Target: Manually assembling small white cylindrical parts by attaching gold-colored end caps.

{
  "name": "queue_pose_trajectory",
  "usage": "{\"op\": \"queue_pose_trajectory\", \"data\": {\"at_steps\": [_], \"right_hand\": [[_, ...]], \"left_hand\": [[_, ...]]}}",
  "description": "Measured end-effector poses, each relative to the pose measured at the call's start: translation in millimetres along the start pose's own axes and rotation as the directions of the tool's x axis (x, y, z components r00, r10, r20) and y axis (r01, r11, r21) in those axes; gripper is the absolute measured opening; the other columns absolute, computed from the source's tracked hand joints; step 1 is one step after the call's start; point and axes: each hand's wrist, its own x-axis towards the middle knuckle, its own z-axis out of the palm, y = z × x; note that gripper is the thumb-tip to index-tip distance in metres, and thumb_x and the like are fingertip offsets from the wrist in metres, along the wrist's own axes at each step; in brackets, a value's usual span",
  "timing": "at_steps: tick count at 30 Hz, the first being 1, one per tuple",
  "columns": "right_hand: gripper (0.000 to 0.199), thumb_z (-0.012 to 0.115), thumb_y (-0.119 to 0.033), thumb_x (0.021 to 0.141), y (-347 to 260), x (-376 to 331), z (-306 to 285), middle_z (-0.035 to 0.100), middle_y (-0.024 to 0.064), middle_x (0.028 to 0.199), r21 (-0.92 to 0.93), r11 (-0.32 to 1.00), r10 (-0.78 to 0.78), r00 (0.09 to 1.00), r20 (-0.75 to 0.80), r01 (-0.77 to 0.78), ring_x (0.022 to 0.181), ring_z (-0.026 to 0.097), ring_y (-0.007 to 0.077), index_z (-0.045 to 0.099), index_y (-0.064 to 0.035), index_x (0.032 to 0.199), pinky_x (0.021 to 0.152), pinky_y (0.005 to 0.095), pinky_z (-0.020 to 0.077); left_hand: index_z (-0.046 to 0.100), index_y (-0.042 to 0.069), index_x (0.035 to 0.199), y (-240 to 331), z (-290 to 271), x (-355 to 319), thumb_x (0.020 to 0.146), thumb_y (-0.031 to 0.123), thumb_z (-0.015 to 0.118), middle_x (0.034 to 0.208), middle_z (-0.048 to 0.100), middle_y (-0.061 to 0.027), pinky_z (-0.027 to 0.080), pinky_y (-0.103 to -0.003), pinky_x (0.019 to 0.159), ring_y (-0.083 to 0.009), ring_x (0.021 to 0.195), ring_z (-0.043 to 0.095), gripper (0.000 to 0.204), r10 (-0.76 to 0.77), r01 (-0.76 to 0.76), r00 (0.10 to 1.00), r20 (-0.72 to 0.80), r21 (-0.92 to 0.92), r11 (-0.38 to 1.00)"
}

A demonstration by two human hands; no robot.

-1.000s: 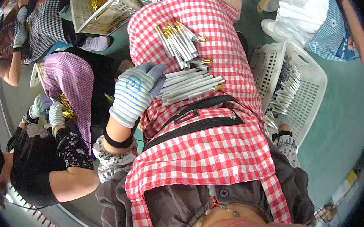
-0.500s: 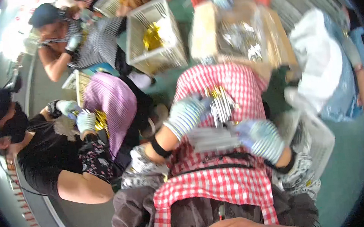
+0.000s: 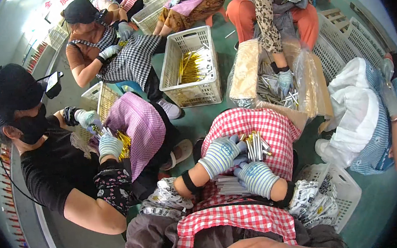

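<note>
My left hand (image 3: 221, 154), in a striped knit glove, and my right hand (image 3: 257, 177), in the same kind of glove, meet over my lap on a red checked apron (image 3: 274, 127). Between them stands a bundle of thin silver rods with gold tips (image 3: 255, 146), held upright by both hands. More grey rods (image 3: 229, 185) lie flat on the apron just under my right hand.
A white crate of gold rods (image 3: 194, 70) stands ahead on the green floor. An open sack of silver rods (image 3: 271, 87) lies ahead, another person's gloved hand in it. A white basket (image 3: 339, 192) sits at my right. Several seated people work at left and around.
My view has swung up from my lap toward the room. My right hand has come in, and both hands have gathered the loose rods from the apron into an upright bundle.
</note>
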Motion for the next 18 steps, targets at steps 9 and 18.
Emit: {"op": "queue_pose_trajectory", "data": {"at_steps": [9,18], "right_hand": [[0.022,0.063,-0.020,0.083,-17.8,-33.4,-43.0,0.065,0.0136,0.083,0.285,0.949,-0.106,0.989,-0.106,0.132,0.077,0.064,0.0327,0.061,-0.0045,0.099,0.070,0.0443,0.0507],[0.018,0.063,-0.019,0.087,0.9,-50.1,-89.3,0.059,0.0095,0.072,0.238,0.937,-0.054,0.781,-0.623,0.255,0.064,0.059,0.0303,0.064,-0.0073,0.101,0.058,0.0427,0.0460]], "left_hand": [[0.058,0.007,0.098,-8.3,-2.0,-31.6,0.081,0.015,0.066,0.092,0.061,-0.0091,0.051,-0.042,0.070,-0.0312,0.083,0.062,0.020,0.033,-0.079,0.978,-0.205,-0.224,0.971],[0.057,0.005,0.126,-8.0,-27.5,-36.8,0.080,0.005,0.066,0.092,0.067,-0.0134,0.054,-0.040,0.071,-0.0312,0.080,0.068,0.048,0.006,-0.141,0.914,-0.405,-0.305,0.942]]}}
